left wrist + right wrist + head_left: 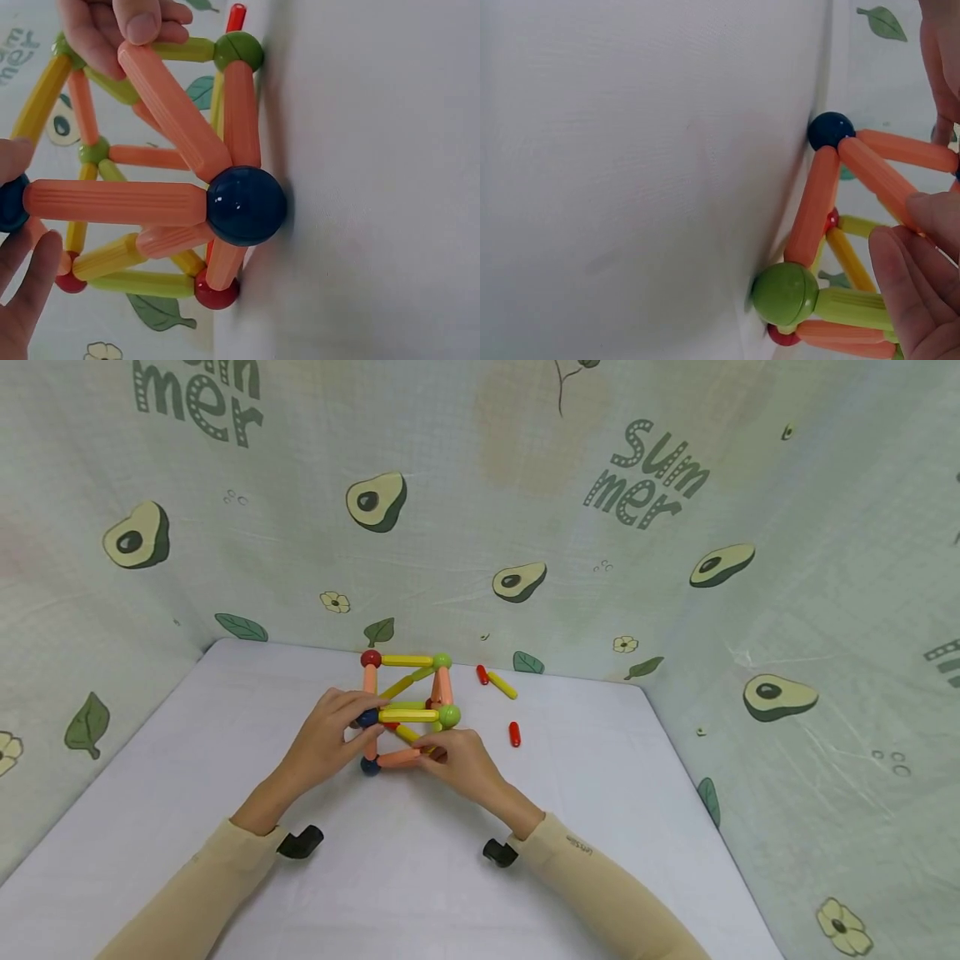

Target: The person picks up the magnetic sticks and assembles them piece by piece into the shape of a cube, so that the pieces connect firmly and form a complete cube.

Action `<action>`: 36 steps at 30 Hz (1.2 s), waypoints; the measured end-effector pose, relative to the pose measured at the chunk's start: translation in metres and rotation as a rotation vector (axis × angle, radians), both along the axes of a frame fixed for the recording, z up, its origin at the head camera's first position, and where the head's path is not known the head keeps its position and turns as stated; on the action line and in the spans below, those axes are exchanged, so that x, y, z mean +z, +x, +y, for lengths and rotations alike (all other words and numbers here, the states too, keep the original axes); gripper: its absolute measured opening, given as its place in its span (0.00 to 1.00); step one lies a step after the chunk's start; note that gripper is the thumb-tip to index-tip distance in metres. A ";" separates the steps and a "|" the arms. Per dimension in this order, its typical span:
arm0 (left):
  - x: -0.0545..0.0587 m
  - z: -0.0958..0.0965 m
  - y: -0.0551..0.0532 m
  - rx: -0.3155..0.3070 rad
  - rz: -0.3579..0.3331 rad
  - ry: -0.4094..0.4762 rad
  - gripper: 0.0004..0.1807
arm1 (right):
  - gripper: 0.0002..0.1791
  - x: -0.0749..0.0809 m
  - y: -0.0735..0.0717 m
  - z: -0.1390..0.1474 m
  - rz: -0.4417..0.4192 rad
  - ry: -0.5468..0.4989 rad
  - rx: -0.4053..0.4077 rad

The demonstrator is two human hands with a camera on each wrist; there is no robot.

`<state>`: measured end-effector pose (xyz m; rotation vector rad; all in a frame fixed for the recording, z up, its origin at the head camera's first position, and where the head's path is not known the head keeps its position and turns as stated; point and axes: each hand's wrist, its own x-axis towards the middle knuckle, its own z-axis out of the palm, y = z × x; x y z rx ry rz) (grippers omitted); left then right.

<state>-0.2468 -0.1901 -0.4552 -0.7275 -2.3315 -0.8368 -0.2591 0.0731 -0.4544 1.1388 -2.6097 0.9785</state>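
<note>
A cube-like frame of magnetic rods and balls stands on the white table. My left hand (pixel 330 735) grips the dark blue ball (pixel 367 718) at its upper front left corner. My right hand (pixel 461 762) pinches the free end of an orange rod (pixel 176 112) between thumb and fingers. This rod slants up from the lower dark blue ball (pixel 247 205), which rests on the table. Another orange rod (pixel 812 206) runs along the table from that ball to a green ball (pixel 785 293). A yellow rod (pixel 408 716) joins the upper blue ball to a green ball (pixel 449 716).
Right of the frame lie a loose red rod (pixel 514 734) and, farther back, a second red rod (pixel 482 674) beside a yellow rod (pixel 502 685). A patterned cloth (pixel 450 543) hangs behind the table and along its sides.
</note>
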 end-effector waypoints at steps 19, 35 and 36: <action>-0.017 0.010 0.031 -0.076 0.078 -0.085 0.29 | 0.11 0.000 -0.014 0.007 -0.066 -0.053 0.023; -0.026 0.045 0.019 0.067 -0.141 -0.052 0.22 | 0.11 -0.005 -0.014 0.007 -0.086 -0.113 0.008; -0.025 0.046 0.019 0.070 -0.145 -0.050 0.21 | 0.11 -0.005 -0.013 0.007 -0.085 -0.116 0.004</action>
